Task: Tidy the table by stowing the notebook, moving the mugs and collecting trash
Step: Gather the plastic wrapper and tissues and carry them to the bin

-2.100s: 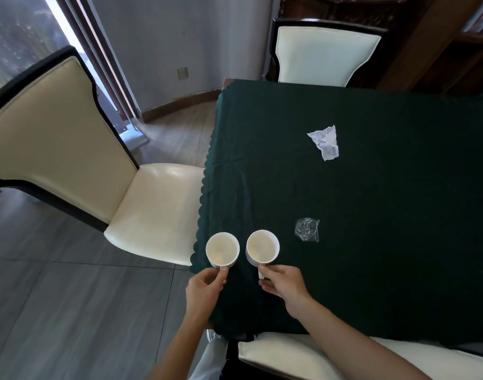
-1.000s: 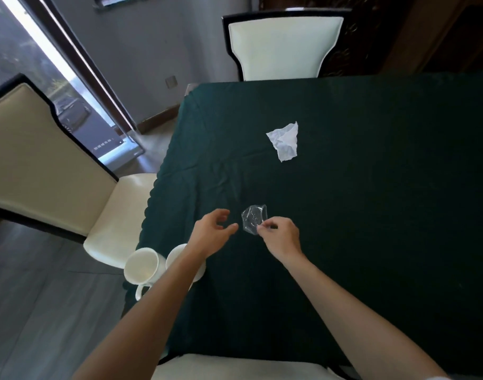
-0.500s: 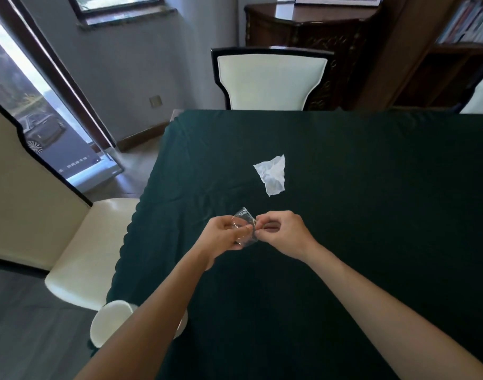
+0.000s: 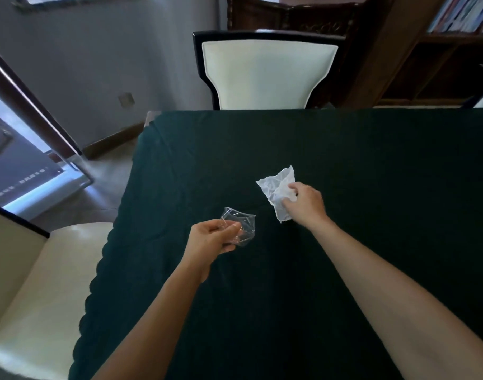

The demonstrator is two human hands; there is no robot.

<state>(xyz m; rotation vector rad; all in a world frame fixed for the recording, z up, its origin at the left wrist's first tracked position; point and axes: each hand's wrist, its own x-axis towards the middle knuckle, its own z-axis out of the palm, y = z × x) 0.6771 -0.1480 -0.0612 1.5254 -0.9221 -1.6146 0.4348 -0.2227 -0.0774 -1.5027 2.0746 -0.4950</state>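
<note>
My left hand (image 4: 211, 237) grips a crumpled clear plastic wrapper (image 4: 243, 226) just above the dark green tablecloth (image 4: 372, 160), near the middle of the table. Farther out and to the right, my right hand (image 4: 303, 200) pinches a crumpled white tissue (image 4: 276, 187) that lies on the cloth. The two mugs and the notebook are out of view.
A cream chair (image 4: 265, 75) stands at the table's far side and another cream chair (image 4: 42, 283) at its left edge. Dark wooden shelves (image 4: 440, 64) fill the back right. A glass door (image 4: 20, 160) is at the left.
Both hands were together on the plastic wrapper. My left hand now holds it alone, and my right hand has reached out to the white tissue. The mugs have dropped out of view.
</note>
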